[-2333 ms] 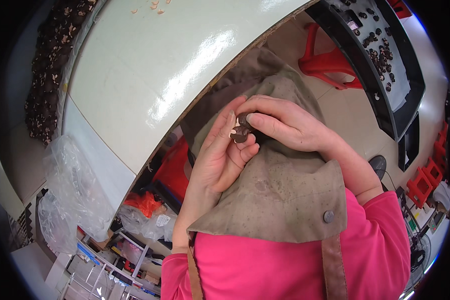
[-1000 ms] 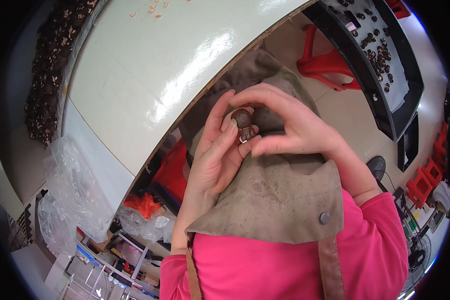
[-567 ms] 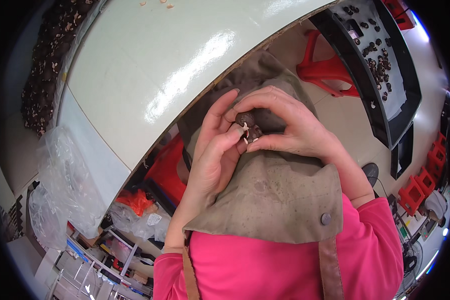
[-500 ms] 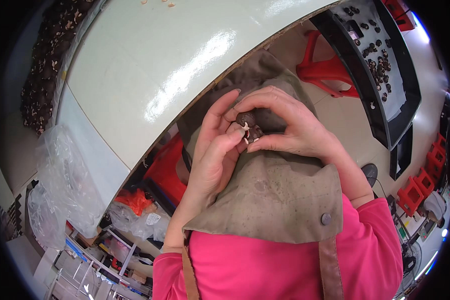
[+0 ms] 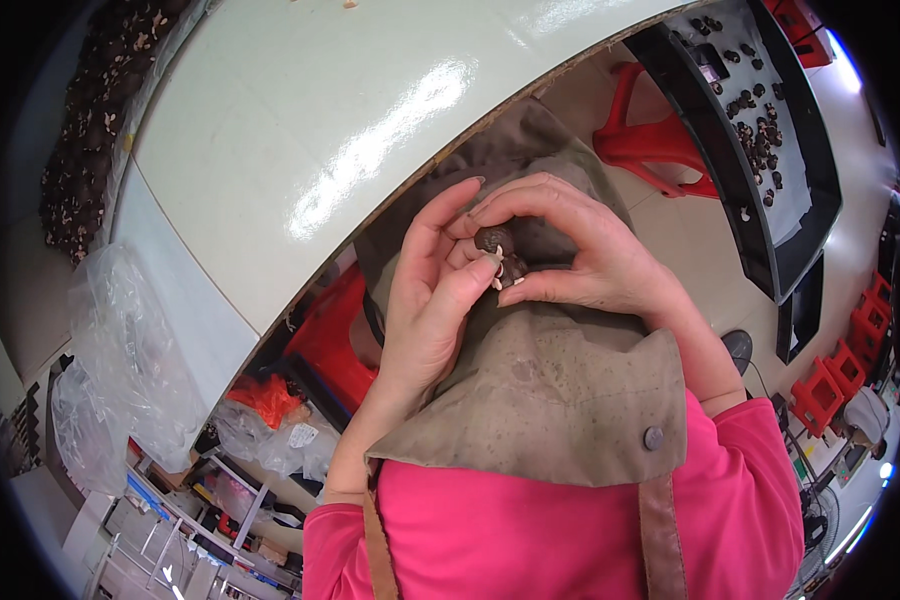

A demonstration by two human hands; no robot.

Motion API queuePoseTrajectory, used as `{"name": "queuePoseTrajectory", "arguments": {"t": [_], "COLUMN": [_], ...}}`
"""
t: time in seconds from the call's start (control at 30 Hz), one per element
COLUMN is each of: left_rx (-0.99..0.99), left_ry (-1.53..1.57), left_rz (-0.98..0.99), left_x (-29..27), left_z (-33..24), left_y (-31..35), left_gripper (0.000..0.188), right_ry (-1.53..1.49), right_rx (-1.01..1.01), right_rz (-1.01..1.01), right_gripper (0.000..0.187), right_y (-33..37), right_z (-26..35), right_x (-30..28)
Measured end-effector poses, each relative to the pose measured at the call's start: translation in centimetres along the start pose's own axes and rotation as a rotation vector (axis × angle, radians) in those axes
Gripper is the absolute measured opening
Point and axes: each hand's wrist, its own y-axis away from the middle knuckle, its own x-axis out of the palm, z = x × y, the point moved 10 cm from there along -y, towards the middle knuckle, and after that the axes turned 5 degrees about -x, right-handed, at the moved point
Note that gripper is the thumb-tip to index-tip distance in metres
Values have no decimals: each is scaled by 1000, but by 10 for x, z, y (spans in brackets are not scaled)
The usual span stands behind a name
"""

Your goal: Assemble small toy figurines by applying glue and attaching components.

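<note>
Between my hands, above my lap, is a small dark brown figurine [image 5: 494, 240] with a round head and pale little parts on its body. My left hand [image 5: 438, 270] holds it from the left, the thumb pressing on its front below the head. From the other side my right hand [image 5: 580, 245] grips it, thumb at its lower edge and fingers curved over the top. The fingers hide part of the figurine.
A glossy pale table [image 5: 300, 120] lies ahead. Beyond its left side is a heap of similar brown pieces [image 5: 95, 130], with clear plastic bags [image 5: 135, 350] nearer. To the right stand a red stool [image 5: 650, 140] and a black tray [image 5: 800, 215] holding several brown pieces.
My left thumb has shifted slightly to the right and up across the figurine's front. Both hands otherwise keep their grip in nearly the same place.
</note>
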Motion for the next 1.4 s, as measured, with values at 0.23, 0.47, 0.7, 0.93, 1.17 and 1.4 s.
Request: {"name": "queuePoseTrajectory", "arguments": {"t": [0.23, 0.47, 0.7, 0.93, 1.17, 1.4], "left_rx": [7, 12, 40, 41, 29, 97], "left_ry": [-24, -18, -57, -73, 23, -41], "left_rz": [-6, -9, -21, -49, -23, -19], "left_x": [1, 1, 2, 0, 0, 0], "left_z": [-1, -1, -5, -4, 2, -1], "left_y": [0, 0, 2, 1, 2, -2], "left_gripper": [55, 55, 55, 52, 43, 41], "right_ry": [-14, -30, -21, -38, -108, -181], "right_rx": [-16, -11, -18, -13, 59, 132], "right_rz": [-7, -7, -23, -28, -39, -41], "right_gripper": [51, 51, 51, 51, 54, 55], "right_y": [1, 0, -1, 0, 8, 7], "right_z": [2, 2, 4, 0, -6, -11], "right_x": [-1, -1, -3, -3, -1, -4]}}
